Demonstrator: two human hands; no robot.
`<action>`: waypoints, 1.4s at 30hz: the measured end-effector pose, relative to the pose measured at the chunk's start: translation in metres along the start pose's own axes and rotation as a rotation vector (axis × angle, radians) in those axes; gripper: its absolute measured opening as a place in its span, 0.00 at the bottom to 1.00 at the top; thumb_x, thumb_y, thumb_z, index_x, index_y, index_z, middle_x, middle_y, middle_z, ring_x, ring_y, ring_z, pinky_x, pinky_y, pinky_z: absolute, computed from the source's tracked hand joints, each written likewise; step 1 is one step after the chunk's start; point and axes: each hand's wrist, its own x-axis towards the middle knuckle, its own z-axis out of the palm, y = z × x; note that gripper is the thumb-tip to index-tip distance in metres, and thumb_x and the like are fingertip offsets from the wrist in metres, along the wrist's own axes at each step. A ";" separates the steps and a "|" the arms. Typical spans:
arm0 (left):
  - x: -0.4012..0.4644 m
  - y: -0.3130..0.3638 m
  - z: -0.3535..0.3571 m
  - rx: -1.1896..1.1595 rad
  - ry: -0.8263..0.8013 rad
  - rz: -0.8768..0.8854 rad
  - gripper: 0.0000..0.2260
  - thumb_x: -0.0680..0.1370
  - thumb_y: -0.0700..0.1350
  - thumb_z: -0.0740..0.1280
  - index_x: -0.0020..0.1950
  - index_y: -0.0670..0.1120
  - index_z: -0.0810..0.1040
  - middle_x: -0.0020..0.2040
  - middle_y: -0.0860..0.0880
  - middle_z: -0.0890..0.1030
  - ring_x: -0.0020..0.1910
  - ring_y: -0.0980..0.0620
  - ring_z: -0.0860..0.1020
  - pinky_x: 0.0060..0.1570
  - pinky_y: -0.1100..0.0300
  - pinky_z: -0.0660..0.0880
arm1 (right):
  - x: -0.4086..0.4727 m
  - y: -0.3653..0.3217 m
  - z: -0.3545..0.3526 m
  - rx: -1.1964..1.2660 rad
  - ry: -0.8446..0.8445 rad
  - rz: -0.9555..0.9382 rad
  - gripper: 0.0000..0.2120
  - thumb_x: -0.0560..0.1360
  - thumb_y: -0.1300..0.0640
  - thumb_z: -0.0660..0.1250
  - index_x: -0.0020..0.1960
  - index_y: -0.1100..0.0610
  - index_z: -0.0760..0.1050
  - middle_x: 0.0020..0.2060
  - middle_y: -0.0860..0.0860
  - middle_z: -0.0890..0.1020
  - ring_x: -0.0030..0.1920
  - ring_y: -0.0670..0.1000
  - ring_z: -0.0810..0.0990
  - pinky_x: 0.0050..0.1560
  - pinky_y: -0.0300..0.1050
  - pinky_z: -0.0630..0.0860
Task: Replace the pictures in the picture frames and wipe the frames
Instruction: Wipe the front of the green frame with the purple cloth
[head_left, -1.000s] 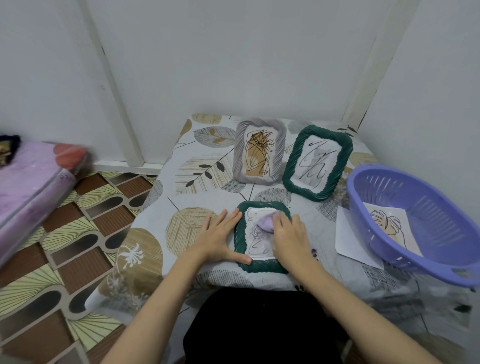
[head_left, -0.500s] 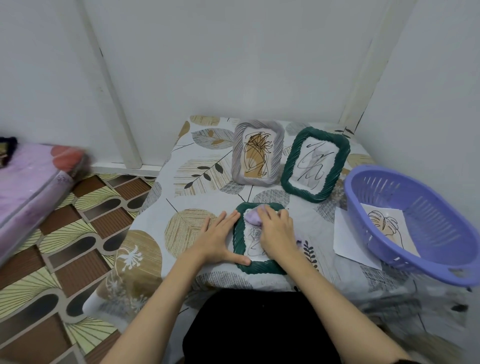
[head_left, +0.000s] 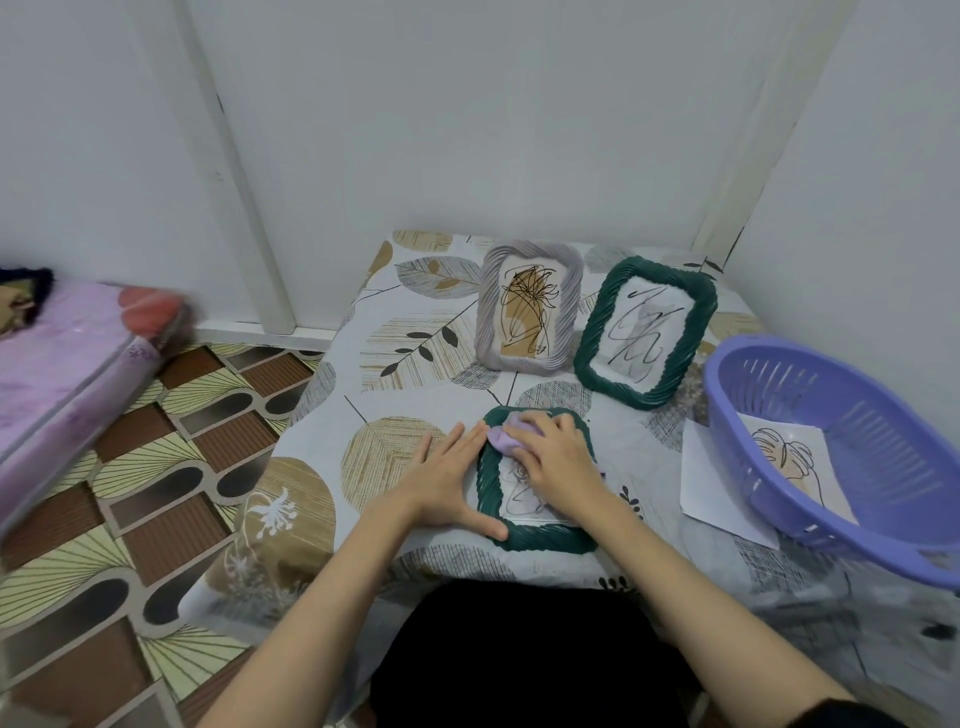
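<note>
Wiping stage: the right hand clutches a purple cloth on the flat green frame, the left hand beside it, fingers spread. Two frames behind it look finished, pictures in.

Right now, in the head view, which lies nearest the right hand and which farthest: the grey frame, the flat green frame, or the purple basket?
1. Flat green frame, directly beneath the right hand.
2. Grey frame, standing behind, slightly left.
3. Purple basket, off to the right at the table edge.
</note>
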 end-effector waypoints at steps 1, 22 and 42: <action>0.000 0.000 0.001 0.000 0.007 0.002 0.62 0.50 0.76 0.60 0.76 0.53 0.40 0.77 0.57 0.42 0.75 0.57 0.38 0.73 0.48 0.33 | -0.005 0.006 0.000 -0.013 0.012 -0.051 0.16 0.77 0.50 0.56 0.61 0.52 0.76 0.61 0.51 0.75 0.50 0.58 0.71 0.47 0.51 0.69; 0.001 -0.002 0.002 -0.031 0.019 0.012 0.61 0.50 0.76 0.62 0.75 0.54 0.39 0.77 0.56 0.43 0.75 0.57 0.39 0.73 0.48 0.34 | 0.019 -0.013 0.006 -0.001 0.059 0.129 0.14 0.79 0.55 0.57 0.62 0.54 0.72 0.63 0.52 0.69 0.57 0.56 0.65 0.54 0.49 0.64; 0.001 -0.001 0.002 -0.015 -0.003 -0.002 0.57 0.60 0.67 0.72 0.76 0.51 0.40 0.77 0.55 0.42 0.75 0.56 0.38 0.72 0.48 0.31 | -0.022 0.014 -0.014 0.001 0.047 -0.114 0.13 0.75 0.50 0.60 0.52 0.53 0.80 0.53 0.51 0.78 0.45 0.53 0.69 0.47 0.52 0.74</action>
